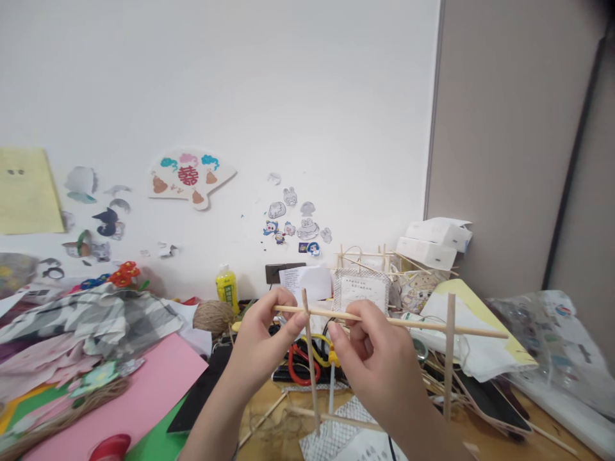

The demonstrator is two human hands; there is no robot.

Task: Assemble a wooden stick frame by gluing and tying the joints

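My left hand [266, 342] pinches the left end of a thin wooden stick [423, 325], right where it crosses an upright stick [312, 371]. Thumb and fingers of my right hand [379, 349] close on the same horizontal stick, a little right of that crossing. The stick runs on to the right, past a second upright stick [449, 358]. Low between my forearms, a bottom stick [350, 420] meets the left upright. Behind the hands lie red scissor-like handles [291, 368] and a yellow piece [333, 356] with a pale rod, partly hidden.
Pink paper [158, 378], checked cloth [129, 314] and a twine ball [214, 317] lie left. A yellow bottle [227, 288] stands by the wall. White boxes [427, 246], another stick frame [362, 261], a dark phone-like slab [497, 400] and a plastic bag [552, 339] are right.
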